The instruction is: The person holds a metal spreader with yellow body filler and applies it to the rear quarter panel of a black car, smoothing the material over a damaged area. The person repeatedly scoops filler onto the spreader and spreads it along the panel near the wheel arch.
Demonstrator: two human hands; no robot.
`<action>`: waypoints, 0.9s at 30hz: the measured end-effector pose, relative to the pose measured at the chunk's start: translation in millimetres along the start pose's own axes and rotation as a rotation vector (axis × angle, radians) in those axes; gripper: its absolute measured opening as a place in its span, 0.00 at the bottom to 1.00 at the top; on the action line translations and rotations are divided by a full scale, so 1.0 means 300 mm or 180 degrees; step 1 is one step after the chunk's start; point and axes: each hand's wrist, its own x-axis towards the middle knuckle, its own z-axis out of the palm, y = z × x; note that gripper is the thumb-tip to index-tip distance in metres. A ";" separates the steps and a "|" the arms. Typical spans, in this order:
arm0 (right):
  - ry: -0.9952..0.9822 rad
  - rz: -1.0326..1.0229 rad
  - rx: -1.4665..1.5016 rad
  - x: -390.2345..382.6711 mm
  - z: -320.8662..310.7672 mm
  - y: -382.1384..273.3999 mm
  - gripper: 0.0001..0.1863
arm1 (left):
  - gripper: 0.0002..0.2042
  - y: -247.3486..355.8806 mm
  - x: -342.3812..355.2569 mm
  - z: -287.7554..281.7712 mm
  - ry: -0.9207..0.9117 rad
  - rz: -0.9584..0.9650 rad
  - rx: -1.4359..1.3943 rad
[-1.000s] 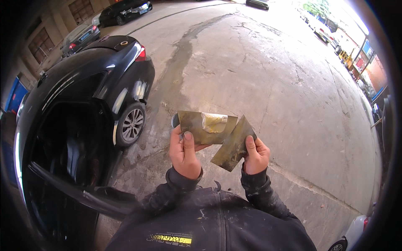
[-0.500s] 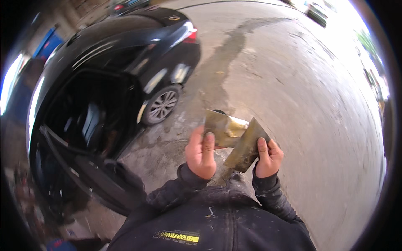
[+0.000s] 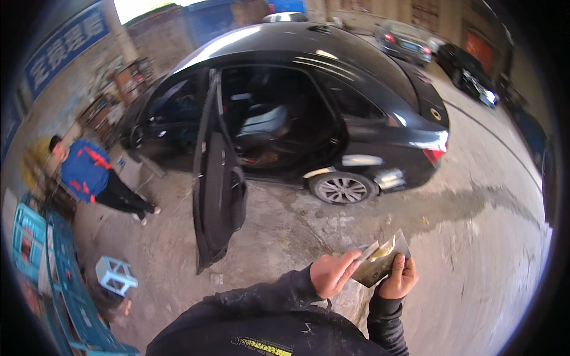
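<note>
Tilted since earlier, one plate (image 3: 369,252) is clamped in my left hand (image 3: 333,275). I see my right hand (image 3: 398,281) pinching another plate (image 3: 374,272)

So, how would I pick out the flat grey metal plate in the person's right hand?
Find the big black car in the middle, then go down and right from its silver-spoked rear wheel to the bare right hand. It pinches the flat grey metal plate. That plate's broad face shows, whereas the thin plate in the left hand is seen nearly edge-on.
</note>
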 end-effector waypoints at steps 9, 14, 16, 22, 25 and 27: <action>0.0006 0.0583 0.1429 0.204 0.136 0.030 0.17 | 0.17 -0.068 -0.185 -0.078 0.0093 -0.0405 0.0424; -0.1046 -0.0905 0.0119 0.042 0.284 -0.018 0.22 | 0.19 -0.132 -0.192 -0.192 0.1272 -0.1746 -0.1250; -0.1704 -0.1044 -0.0205 -0.025 0.357 -0.047 0.22 | 0.19 -0.152 -0.174 -0.260 0.1559 -0.1662 -0.2236; -0.2472 -0.0820 -0.1397 -0.009 0.477 -0.061 0.12 | 0.21 -0.213 -0.161 -0.515 0.2244 -0.1664 -0.2219; -0.2746 -0.1032 -0.2029 0.016 0.530 -0.032 0.16 | 0.19 -0.276 -0.150 -0.616 0.2601 -0.1387 -0.1996; -0.1977 -0.1001 -0.2054 -0.016 0.590 -0.036 0.18 | 0.16 -0.295 -0.147 -0.640 0.2830 -0.0983 -0.1521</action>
